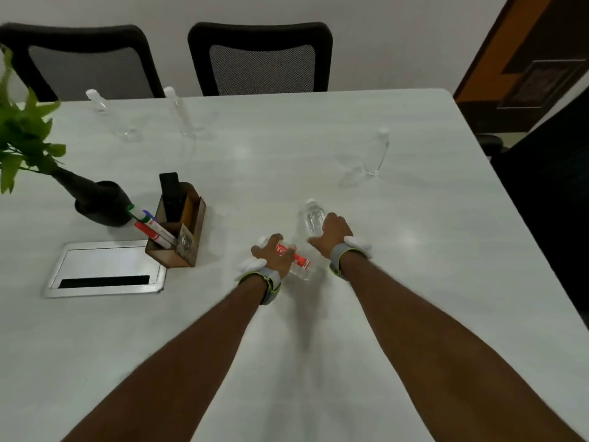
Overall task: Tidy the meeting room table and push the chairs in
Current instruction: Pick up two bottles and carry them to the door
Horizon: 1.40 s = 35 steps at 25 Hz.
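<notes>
My left hand (274,255) grips a clear water bottle with a red label (299,265), which lies tilted near the middle of the white table (414,282). Just to its right, my right hand (332,235) curls round a second clear bottle (313,218) that has no label. Three more clear bottles stand upright farther off: one at the right (379,153) and two near the far edge (106,114) (181,113). Two black mesh chairs (259,59) (83,62) sit against the table's far side.
A wooden organiser (183,242) with markers and a black remote stands left of my hands. Beside it are a black vase with a green plant (95,199) and a metal cable hatch (105,269). A dark chair (548,199) is at the right edge.
</notes>
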{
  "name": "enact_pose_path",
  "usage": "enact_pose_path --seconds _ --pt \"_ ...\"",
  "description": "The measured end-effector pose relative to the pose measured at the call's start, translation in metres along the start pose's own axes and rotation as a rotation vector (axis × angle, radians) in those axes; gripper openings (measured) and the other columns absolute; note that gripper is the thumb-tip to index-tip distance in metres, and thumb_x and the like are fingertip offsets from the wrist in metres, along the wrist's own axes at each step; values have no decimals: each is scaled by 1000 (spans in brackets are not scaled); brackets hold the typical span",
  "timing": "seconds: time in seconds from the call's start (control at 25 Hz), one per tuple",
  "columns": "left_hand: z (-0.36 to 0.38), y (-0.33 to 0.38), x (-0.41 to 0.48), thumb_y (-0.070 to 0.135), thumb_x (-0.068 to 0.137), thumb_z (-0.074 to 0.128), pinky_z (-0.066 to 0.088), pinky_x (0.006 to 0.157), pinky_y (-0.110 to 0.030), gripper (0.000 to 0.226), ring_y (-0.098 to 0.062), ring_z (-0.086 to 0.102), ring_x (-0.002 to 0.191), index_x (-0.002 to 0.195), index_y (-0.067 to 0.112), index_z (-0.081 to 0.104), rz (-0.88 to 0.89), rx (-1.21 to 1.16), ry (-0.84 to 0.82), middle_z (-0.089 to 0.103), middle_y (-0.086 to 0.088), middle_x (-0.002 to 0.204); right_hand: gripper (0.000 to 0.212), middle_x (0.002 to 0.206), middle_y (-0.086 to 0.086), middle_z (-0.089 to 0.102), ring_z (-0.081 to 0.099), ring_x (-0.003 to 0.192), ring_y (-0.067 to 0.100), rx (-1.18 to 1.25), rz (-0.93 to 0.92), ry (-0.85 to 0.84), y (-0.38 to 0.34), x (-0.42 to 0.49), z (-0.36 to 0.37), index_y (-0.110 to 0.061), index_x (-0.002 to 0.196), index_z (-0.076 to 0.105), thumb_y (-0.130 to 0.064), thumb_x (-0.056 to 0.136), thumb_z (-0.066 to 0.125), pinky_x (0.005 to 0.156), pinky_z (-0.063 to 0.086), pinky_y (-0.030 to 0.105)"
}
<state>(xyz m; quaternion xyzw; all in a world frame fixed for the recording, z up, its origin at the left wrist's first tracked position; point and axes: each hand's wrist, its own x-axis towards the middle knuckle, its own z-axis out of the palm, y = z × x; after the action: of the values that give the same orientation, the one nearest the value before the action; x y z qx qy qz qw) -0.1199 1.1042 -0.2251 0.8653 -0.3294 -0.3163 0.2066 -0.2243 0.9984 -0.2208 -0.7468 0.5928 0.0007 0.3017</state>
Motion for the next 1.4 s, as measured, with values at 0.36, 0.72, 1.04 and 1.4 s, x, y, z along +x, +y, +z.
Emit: enact_pose_path --seconds 0.36,0.72,1.04,1.4 --pt "-9 -24 -43 30 69 66 41 52 -23 33 -20 49 61 91 29 41 -94 -81 -24 49 -13 102 73 127 17 54 55 115 36 45 162 -234 10 -33 19 -6 131 39 -24 67 68 94 51 41" --pt "-79 -94 -115 5 69 67 41 71 -23 70 -20 57 80 127 25 34 36 -328 185 58 -1 95 55 74 9 58 53 58 17 972 38 -283 -17 -140 50 -5 93 49 1 47 79 51 47 26" --pt "-157 -173 -144 20 65 77 53 82 -36 63 -26 62 91 119 30 47 124 -64 153 65 -3 101 23 63 1 64 58 61 22 1119 20 -363 -84 -213 80 -15 72 67 -9 54 80 68 48 33" --pt "-276 -300 -148 39 72 75 41 78 -29 55 -29 58 100 116 19 49 199 202 90 61 -10 110 38 66 8 68 62 69 16 502 -248 -233 -171 -291 133 -13 64 54 24 59 54 57 48 22"
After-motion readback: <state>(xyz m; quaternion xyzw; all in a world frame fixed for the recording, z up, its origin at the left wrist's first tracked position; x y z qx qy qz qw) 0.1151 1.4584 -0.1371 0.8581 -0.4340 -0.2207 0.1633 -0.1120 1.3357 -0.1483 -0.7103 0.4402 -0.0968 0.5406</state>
